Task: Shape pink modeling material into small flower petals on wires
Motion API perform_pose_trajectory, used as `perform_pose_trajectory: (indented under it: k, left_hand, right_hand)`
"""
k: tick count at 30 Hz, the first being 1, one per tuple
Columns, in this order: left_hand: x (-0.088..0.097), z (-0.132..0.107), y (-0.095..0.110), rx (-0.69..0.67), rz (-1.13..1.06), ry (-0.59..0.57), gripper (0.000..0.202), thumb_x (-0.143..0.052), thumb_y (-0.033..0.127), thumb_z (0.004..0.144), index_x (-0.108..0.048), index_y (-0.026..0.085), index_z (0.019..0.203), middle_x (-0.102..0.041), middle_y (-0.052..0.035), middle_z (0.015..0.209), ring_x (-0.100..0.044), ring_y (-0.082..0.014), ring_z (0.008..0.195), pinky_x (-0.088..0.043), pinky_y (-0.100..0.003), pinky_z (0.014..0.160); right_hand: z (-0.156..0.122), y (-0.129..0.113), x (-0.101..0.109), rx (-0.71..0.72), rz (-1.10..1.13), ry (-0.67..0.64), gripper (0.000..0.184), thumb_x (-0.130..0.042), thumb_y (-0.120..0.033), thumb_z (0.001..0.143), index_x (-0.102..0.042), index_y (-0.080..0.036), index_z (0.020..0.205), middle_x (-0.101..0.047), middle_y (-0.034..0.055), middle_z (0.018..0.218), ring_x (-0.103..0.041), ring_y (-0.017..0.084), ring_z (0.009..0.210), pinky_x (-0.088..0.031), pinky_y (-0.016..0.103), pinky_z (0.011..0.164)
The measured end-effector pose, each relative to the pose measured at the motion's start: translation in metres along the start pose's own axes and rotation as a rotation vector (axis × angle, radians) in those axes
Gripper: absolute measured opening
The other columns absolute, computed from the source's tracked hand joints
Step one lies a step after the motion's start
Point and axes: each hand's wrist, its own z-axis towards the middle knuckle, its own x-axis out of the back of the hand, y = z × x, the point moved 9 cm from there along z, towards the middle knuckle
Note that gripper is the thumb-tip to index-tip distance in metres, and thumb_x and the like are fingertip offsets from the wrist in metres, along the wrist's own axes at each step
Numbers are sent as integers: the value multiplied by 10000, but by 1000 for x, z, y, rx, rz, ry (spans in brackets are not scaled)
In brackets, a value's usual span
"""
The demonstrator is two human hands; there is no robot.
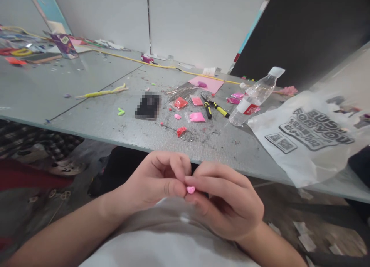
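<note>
A small lump of pink modelling clay (190, 190) is pinched between the fingertips of both hands, in front of the table's near edge. My left hand (164, 178) presses it from the left with thumb and index finger. From the right, my right hand (228, 197) closes on the same piece. On the table beyond the hands lie a red clay piece on thin wire (181, 131), a loose pink bit (177, 116), a pink clay packet (197, 117) and a red clay packet (180, 103).
Yellow-and-black pliers (219, 109) lie beside a tilted-looking plastic bottle (256, 95). A white plastic bag (312, 136) hangs over the right table edge. A blurred dark object (148, 106), a bundle of wires (182, 90) and a yellow twisted stem (101, 91) rest on the grey table (95, 124).
</note>
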Motion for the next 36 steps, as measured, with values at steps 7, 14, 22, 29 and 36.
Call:
perform_pose_trajectory:
  k: [7, 14, 22, 29, 36]
  left_hand:
    - [8, -3, -7, 13, -46, 70, 124, -926, 178, 820, -807, 209, 808, -643, 12, 825, -687, -122, 746, -551, -253, 715]
    - [15, 3, -11, 9, -32, 88, 184, -953, 247, 803, -781, 187, 782, -631, 11, 778, -622, -96, 704, -488, -223, 677]
    - [68, 13, 30, -32, 502, 319, 316, -930, 375, 810, -694, 175, 749, -609, 6, 726, -540, -110, 661, -409, -239, 611]
    - [101, 103, 83, 70, 1566, 150, 289, -762, 399, 917, -793, 197, 1121, -769, -75, 986, -696, -220, 846, -492, -311, 762]
    - [135, 167, 72, 13, 1716, 77, 157, -848, 303, 752, -783, 162, 728, -684, -83, 739, -590, -210, 594, -432, -335, 660]
  right_hand:
    - [0, 5, -6, -34, 25, -11, 353, -737, -87, 932, -769, -200, 1264, -736, 42, 872, -649, 119, 643, -615, 228, 593]
    - [3, 21, -4, -81, 58, 21, 169, -744, -185, 978, -793, -228, 1134, -758, 42, 840, -645, 123, 635, -564, 240, 559]
    - [12, 136, 50, -431, -387, -103, 91, -742, -250, 962, -795, -209, 900, -792, 40, 840, -708, 167, 735, -519, 266, 610]
    - [9, 207, 52, -498, -745, -588, 152, -689, -214, 996, -798, -162, 903, -790, 92, 904, -709, 226, 854, -490, 336, 771]
    - [9, 206, 48, -449, -734, -648, 224, -622, -247, 1057, -820, -143, 1053, -797, 141, 1037, -739, 267, 987, -543, 378, 884]
